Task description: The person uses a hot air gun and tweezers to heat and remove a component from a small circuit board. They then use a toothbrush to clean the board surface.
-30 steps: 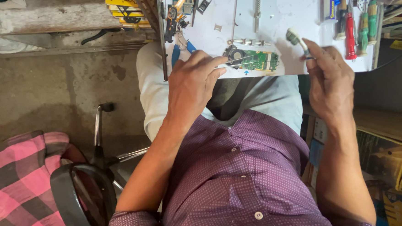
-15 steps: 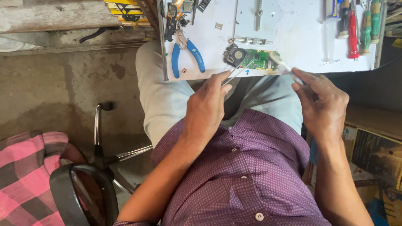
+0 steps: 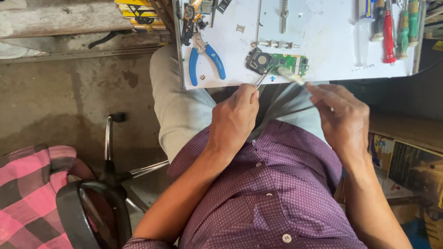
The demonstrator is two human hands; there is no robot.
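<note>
Head view, looking down over my lap. White bench (image 3: 328, 33) sits at 12 o'clock from my torso, its near edge just above my knees.

L hand (image 3: 234, 120): grip pressed together, pinching thin metal tweezers (image 3: 261, 80). Tweezer tips point up toward 1 o'clock and reach the near-left corner of the green circuit board (image 3: 285, 63). Can't tell if the tips touch the board or stop just short.

R hand (image 3: 343, 117): fingers curled in, thumb and forefinger pinching a slim pale-tipped tool (image 3: 289, 76). The tool runs toward 10 o'clock, its tip at the board's near edge. Contact w/ board: can't tell, too small.

Board lies flat on the bench near its front edge, between my two hands and just beyond them at 12 o'clock. It carries a dark round component at its left end.

Other items on bench:
- blue-handled pliers (image 3: 205, 59), at 9 o'clock of board, well apart, handles toward me
- row of small metal cylinders (image 3: 277, 45), just beyond board at 12 o'clock
- red-handled screwdriver (image 3: 388, 37) and green-handled screwdrivers (image 3: 403, 26), at 3 o'clock, near the bench's right edge
- mixed small parts at the far-left corner, approx. 11 o'clock

Off bench: black chair (image 3: 92, 217) at 8 o'clock, pink checked cloth (image 3: 13, 206) beside it, on concrete floor (image 3: 54, 108). I'm in a purple dotted shirt (image 3: 266, 198).
</note>
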